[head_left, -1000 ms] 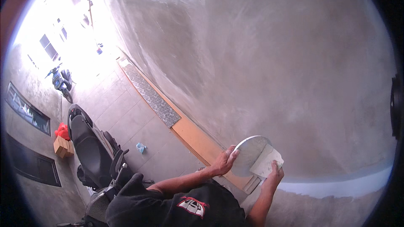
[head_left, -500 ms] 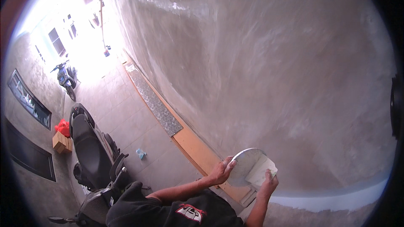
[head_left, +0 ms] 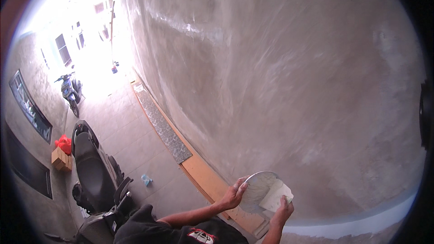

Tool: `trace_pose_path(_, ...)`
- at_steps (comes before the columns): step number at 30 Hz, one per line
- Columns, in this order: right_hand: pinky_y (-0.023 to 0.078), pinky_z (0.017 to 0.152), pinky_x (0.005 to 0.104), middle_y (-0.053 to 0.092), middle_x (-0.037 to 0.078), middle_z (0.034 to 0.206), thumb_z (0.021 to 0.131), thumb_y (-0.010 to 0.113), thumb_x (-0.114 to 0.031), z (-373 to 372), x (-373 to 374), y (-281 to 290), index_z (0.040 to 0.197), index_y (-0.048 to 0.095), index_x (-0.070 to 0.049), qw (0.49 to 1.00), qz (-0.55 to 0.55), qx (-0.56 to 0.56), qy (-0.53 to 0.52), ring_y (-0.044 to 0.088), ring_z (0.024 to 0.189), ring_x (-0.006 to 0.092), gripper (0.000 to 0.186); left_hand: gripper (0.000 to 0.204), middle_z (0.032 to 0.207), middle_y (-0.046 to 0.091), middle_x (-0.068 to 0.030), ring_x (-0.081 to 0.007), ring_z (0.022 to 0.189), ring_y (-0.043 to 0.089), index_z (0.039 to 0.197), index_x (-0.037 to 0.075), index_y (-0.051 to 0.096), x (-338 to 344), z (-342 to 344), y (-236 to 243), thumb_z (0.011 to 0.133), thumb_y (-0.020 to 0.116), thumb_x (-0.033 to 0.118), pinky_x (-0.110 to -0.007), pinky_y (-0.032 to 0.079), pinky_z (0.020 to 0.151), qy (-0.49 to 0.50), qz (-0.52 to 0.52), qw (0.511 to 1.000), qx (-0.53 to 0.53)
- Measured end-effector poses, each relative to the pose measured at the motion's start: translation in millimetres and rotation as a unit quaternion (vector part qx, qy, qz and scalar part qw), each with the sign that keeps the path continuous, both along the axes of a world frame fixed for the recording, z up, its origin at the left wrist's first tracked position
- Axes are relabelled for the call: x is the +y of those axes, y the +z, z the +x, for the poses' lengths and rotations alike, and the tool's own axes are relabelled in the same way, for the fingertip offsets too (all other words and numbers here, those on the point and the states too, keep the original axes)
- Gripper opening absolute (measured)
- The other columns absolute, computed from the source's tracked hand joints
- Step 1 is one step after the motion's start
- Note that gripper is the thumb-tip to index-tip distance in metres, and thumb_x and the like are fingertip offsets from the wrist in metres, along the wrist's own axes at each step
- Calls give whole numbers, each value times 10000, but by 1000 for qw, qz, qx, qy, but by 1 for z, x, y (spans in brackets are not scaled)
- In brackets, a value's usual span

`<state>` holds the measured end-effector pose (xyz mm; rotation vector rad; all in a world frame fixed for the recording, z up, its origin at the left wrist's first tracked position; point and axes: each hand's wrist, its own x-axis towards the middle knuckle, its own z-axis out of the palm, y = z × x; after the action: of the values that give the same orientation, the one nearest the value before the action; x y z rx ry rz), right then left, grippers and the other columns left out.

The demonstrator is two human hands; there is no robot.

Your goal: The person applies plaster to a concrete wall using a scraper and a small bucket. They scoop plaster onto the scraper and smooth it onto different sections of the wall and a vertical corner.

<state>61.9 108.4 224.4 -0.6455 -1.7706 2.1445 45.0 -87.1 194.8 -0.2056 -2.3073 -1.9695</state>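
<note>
Judging by the wall, only a pale band toward 4:30 looks coated, loads left grey, while at 5 o'clock a pan is gripped by the left hand, a scraper by the right hand.

Open air to the left of the left hand, out over the tiled floor, and there the black scooter bars the way! Ahead, past the round pan, the grey wall blocks everything, boards lining its foot.
</note>
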Motion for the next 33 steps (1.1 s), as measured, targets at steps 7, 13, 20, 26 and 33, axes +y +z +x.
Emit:
trace_pose_path(7, 441, 775, 297, 632, 81, 935, 870, 564, -135, 0, -2, 4, 1040, 619, 72, 1000, 21, 4, 9, 577, 840, 173, 274, 414, 1192, 556, -210, -285, 1136, 530, 1309, 0, 433, 1, 5, 9, 1020, 366, 288, -374, 399, 970, 4, 30, 1000, 8)
trace_pose_path(13, 434, 769, 296, 633, 77, 927, 876, 574, -153, 4, -3, 9, 1031, 625, 67, 999, 29, 19, 8, 574, 834, 167, 274, 401, 1178, 563, -200, -271, 1130, 529, 1304, 5, 445, 3, 7, 10, 1020, 369, 278, -361, 398, 968, 18, 34, 999, 22)
trace_pose_path(20, 437, 777, 295, 635, 82, 930, 881, 577, -172, 6, -5, 5, 1027, 630, 69, 999, 11, 34, 6, 572, 834, 166, 287, 393, 1204, 556, -206, -288, 1146, 528, 1303, 9, 449, 5, 9, 8, 1019, 360, 267, -366, 400, 971, 17, 30, 999, 28)
trace_pose_path(26, 440, 825, 300, 633, 85, 981, 873, 591, -186, 7, -9, 10, 1074, 622, 66, 998, 54, 0, 16, 578, 886, 173, 324, 392, 1162, 572, -226, -327, 1116, 544, 1283, 3, 458, 8, 11, 2, 1013, 374, 275, -379, 414, 945, 22, 28, 999, 26)
trace_pose_path(33, 427, 827, 305, 623, 59, 966, 853, 612, -177, 1, 7, -16, 1038, 643, 25, 1000, -17, -9, -14, 562, 902, 163, 276, 404, 1121, 563, -232, -317, 1074, 538, 1294, -24, 436, 5, 7, -51, 1015, 362, 260, -372, 410, 942, 54, -135, 989, 30)
